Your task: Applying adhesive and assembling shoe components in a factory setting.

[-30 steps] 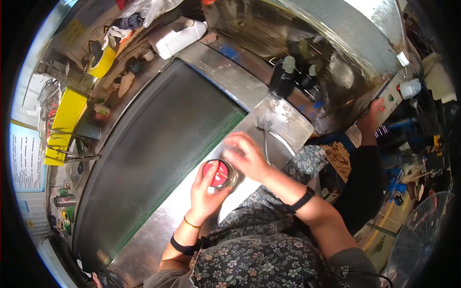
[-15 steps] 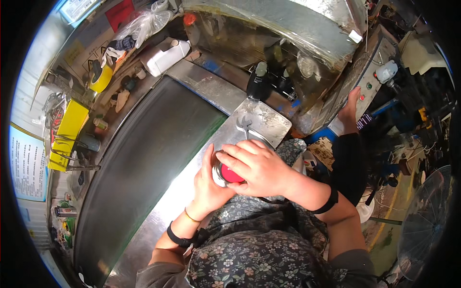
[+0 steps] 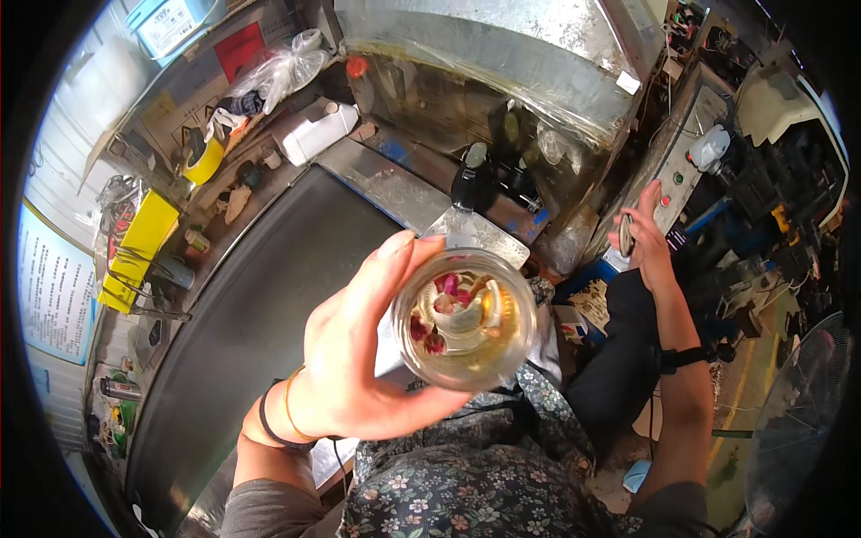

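My left hand (image 3: 363, 345) is wrapped round a glass cup (image 3: 421, 372), held up over my lap and seen from above. Pale yellow liquid lies in the cup, with dark red flower buds (image 3: 451, 287) in it. The cup's mouth is uncovered. Off to the right, my right hand (image 3: 653, 247) is closed on a round lid (image 3: 626, 235) turned nearly edge-on. The lid's coloured top is not plain to see from here. My right arm stretches past a black-clothed leg (image 3: 619, 341), near a control panel (image 3: 686, 166) with buttons.
A dark conveyor belt (image 3: 242, 332) curves along the left. Beyond the cup lies a metal plate (image 3: 489, 238). A white jug (image 3: 318, 132), yellow tape (image 3: 206, 161) and a yellow box (image 3: 143, 242) stand on the left ledge. A fan (image 3: 798, 430) is at lower right.
Both hands were together at the red-topped cup. Now the lid is off and away to the right in my right hand, while my left hand has raised the cup.
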The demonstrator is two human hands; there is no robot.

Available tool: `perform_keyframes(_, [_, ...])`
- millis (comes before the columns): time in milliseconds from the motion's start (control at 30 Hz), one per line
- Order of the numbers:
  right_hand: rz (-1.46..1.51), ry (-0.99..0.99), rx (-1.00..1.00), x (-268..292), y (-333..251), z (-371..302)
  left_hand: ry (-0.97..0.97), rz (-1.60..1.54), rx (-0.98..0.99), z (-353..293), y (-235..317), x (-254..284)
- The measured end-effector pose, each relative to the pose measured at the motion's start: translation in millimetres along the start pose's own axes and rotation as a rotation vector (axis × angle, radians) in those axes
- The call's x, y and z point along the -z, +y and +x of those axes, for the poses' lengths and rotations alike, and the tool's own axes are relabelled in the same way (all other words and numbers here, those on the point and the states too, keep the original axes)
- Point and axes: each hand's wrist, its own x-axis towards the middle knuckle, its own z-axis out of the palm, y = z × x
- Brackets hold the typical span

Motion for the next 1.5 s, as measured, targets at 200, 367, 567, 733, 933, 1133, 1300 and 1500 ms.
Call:
perform_keyframes(200, [0.184, 0.106, -0.303, 41.8, 68.5, -3.5, 0.084, 0.097, -0.315, 38.0, 32.6, -6.9])
perform_keyframes(367, [0.215, 0.219, -0.243, 50.2, 72.7, -2.5, 0.138, 0.158, -0.347, 53.4, 41.5, -28.3])
perform_keyframes(567, [0.258, 0.246, -0.221, 49.1, 63.0, -6.0, 0.263, 0.269, -0.338, 52.2, 59.6, -49.6])
perform_keyframes(733, [0.277, 0.252, -0.212, 61.2, 66.0, -4.5, 0.359, 0.362, -0.323, 49.5, 71.5, -59.0])
perform_keyframes(933, [0.25, 0.266, -0.208, 64.6, 65.2, -7.1, 0.097, 0.216, -0.407, 66.8, 86.2, -27.4])
perform_keyframes(1133, [0.257, 0.287, -0.196, 61.2, 67.5, -10.3, -0.264, 0.213, -0.364, 67.7, 75.4, 17.7])
perform_keyframes(1300, [0.247, 0.296, -0.197, 58.3, 62.3, -11.8, 0.138, 0.061, -0.208, 52.1, 128.2, -33.2])
perform_keyframes(1500, [0.231, 0.275, -0.198, 53.3, 53.3, -10.9, 0.155, 0.103, -0.189, 66.3, 135.3, -37.6])
